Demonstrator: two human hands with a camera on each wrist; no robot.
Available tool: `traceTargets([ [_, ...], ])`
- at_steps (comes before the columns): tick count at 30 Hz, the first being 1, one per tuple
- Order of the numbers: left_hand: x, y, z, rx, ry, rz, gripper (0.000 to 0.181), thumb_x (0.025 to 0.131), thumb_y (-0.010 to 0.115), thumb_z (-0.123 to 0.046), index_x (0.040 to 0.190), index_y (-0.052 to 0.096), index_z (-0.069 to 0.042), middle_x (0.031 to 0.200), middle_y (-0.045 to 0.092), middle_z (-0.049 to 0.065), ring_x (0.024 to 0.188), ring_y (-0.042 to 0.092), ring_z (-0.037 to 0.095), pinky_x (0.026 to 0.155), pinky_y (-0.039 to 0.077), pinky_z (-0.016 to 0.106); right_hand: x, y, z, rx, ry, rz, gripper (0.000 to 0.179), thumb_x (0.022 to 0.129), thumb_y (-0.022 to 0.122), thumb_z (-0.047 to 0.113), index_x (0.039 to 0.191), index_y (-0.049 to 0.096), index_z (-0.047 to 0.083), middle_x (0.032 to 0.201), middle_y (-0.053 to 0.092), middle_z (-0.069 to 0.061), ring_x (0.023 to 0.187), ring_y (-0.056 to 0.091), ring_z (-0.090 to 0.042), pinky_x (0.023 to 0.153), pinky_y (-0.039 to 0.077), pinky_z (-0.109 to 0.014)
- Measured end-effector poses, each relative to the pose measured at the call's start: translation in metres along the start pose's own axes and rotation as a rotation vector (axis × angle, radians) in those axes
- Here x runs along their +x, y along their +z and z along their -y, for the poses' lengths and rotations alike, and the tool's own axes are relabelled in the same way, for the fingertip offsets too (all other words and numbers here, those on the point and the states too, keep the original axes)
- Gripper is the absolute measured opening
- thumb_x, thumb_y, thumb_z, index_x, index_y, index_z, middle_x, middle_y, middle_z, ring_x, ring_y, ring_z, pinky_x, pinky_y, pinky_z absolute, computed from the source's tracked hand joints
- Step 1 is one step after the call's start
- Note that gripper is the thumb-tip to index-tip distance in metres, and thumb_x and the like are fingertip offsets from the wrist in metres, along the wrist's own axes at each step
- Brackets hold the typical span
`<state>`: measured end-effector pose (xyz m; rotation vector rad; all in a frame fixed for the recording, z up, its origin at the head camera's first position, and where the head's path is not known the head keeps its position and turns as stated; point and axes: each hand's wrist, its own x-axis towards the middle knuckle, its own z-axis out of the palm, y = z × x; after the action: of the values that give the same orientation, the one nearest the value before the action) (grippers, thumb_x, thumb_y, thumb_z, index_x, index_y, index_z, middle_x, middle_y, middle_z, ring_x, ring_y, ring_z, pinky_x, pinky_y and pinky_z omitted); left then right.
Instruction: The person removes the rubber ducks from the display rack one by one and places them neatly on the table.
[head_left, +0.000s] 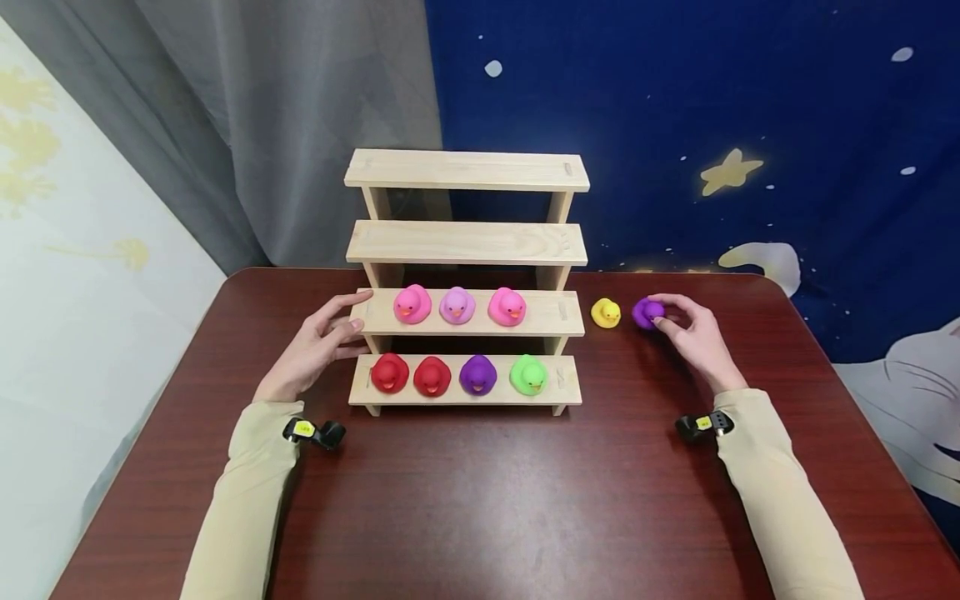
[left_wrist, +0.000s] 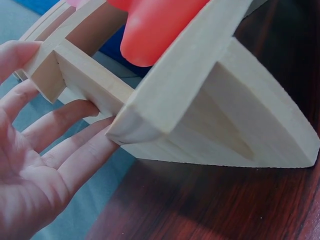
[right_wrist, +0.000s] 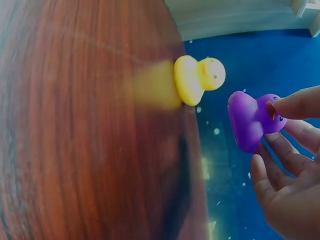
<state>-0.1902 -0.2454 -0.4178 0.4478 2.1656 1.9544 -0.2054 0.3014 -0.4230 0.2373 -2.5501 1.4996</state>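
Purple toy duck (head_left: 642, 313): right hand (head_left: 699, 337) pinching, right of four-tier wooden rack (head_left: 465, 170); squeeze lightly
Left hand (head_left: 311, 352): fingers spread; steady rack

Table: dark reddish-brown top (head_left: 465, 533), streaked wood grain, rounded far corners.
Left side: white sheet (head_left: 82, 275), slanting edge, pale yellow flower-like prints (head_left: 131, 253).
Grey curtain: plain cloth (head_left: 322, 108), soft vertical folds, behind the table's far left, meeting the blue.
Blue backdrop: deep navy (head_left: 600, 100), white dots scattered, one yellowish star (head_left: 731, 172), rounded pale shape (head_left: 780, 262) just above the table's far right corner.
Lower right: white whiskered animal print (head_left: 926, 400), partly cut off.
Light: soft pale glare on tabletop, near centre; source out of view.
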Motion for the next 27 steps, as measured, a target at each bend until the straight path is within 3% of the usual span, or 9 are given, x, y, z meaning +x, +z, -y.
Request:
traceTargets([
  [11,-0.001,-0.001,0.0,-0.028,-0.017,0.004,0.048,0.1,0.053,-0.015,0.147,0.04,-0.015,0.143,0.033,0.015,0.111,0.057,0.024,0.084,0.054,0.039,0.011,0.002,-0.026,-0.021,0.082,0.069,0.034,0.093,0.058,-0.002,0.127,0.057,-0.006,0.116,0.059,-0.025,0.091,0.061,-0.009,0.073,0.043,-0.01],
  [19,0.0,0.0,0.0,-0.03,-0.022,-0.004,0.048,0.1,0.054,-0.016,0.147,0.04,-0.016,0.143,0.034,0.016,0.111,0.058,0.024,0.084,0.054,0.038,0.018,0.006,-0.034,-0.007,0.048,0.089,0.033,0.092,0.055,-0.007,0.125,0.057,-0.009,0.119,0.058,-0.028,0.093,0.058,-0.007,0.076,0.043,-0.008],
  [27,-0.001,0.001,-0.002,-0.031,-0.017,-0.003,0.048,0.1,0.053,-0.015,0.147,0.04,-0.015,0.144,0.033,0.015,0.112,0.057,0.026,0.084,0.054,0.038,0.019,0.007,-0.033,0.055,0.104,0.143,0.035,0.094,0.056,-0.002,0.129,0.054,-0.007,0.122,0.054,-0.027,0.088,0.059,0.0,0.077,0.042,-0.009],
])
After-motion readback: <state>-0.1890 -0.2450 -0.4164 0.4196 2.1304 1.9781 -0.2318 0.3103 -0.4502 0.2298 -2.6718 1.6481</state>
